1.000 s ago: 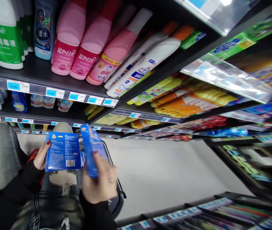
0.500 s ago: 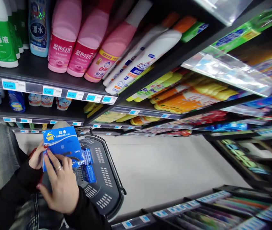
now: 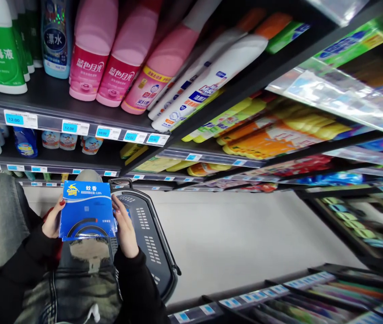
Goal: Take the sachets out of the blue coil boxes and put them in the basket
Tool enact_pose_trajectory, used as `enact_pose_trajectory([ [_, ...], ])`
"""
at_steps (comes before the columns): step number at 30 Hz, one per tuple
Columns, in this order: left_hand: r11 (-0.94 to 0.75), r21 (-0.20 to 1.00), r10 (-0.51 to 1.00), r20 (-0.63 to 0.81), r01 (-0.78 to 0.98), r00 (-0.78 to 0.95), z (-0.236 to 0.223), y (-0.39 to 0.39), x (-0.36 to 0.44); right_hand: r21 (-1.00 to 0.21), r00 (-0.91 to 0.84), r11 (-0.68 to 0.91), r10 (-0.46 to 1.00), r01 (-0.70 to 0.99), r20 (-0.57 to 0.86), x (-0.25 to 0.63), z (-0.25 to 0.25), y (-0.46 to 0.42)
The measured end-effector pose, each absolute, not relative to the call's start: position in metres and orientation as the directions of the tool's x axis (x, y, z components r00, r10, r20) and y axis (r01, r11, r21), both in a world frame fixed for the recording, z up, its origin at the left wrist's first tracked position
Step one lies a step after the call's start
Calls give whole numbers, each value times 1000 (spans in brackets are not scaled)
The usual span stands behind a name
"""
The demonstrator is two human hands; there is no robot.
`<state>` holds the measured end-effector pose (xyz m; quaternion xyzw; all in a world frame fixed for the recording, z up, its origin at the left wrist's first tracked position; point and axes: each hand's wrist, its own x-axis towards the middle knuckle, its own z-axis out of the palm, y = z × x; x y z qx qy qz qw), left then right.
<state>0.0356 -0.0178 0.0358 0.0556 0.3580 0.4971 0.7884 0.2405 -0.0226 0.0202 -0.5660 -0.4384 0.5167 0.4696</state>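
A flat blue box of mosquito coils (image 3: 88,209), with a yellow logo and a dark coil printed on it, is held level above my lap. My left hand (image 3: 54,219) grips its left edge, the thumb with red nail at the side. My right hand (image 3: 126,229) is closed on its right edge, fingers along the side and partly behind. Beneath and to the right, a dark grey plastic shopping basket (image 3: 169,252) with slotted walls sits on the floor. The box and my right hand hide most of the blue packs inside it.
Ahead, a dark shelf (image 3: 53,96) carries pink bottles (image 3: 90,54), a green-labelled white bottle (image 3: 4,54) and a white cleaner bottle (image 3: 208,85). Price tags line its edge. The pale floor (image 3: 232,234) of the aisle runs right, with another rack (image 3: 279,297) along the near side.
My right hand has moved from on top of the box to its right edge. The box has turned squarer to me, uncovering the printed coil. The view has shifted slightly.
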Motion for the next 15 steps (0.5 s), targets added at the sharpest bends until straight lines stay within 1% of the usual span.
enact_pose_trajectory([
  [2, 493, 456, 828, -507, -741, 239, 35, -18, 34, -970, 163, -243, 956, -17, -243, 244, 10, -20],
  [3, 495, 455, 826, -510, -740, 240, 35, -18, 33, -960, 168, -280, 946, -6, -277, 246, 6, -18],
  [6, 507, 432, 810, -535, -746, 241, 34, -18, 33, -939, 104, -337, 939, 72, -329, 247, -3, -8],
  [8, 496, 415, 797, -565, -763, 211, 34, -18, 33, -938, 86, -333, 942, 93, -325, 245, -4, -5],
  [12, 521, 346, 708, -686, -780, 168, 31, -17, 33, -937, 138, -325, 941, 125, -308, 245, 0, -7],
  [15, 539, 332, 674, -721, -774, 160, 26, -16, 30, -928, 272, -321, 925, 190, -264, 256, 10, -10],
])
